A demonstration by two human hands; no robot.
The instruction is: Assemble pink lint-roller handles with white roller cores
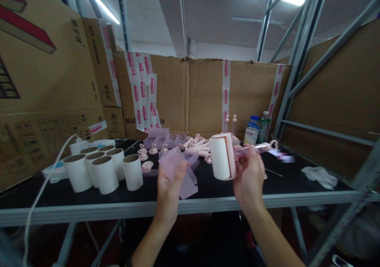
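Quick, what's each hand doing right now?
Left hand: closed, holding translucent plastic.
Right hand: closed, holding the roller.

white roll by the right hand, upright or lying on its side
Close to upright, slightly tilted: the white roll shows near-vertical long sides, beside the right hand.

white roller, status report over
Left hand holding translucent pink plastic. Right hand gripping clear pink handle; white roller raised at its end. Loose pink parts behind, none blocking.

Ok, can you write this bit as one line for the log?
left hand: holds pink plastic | right hand: holds handle, roll at its end | tubes: upright on shelf
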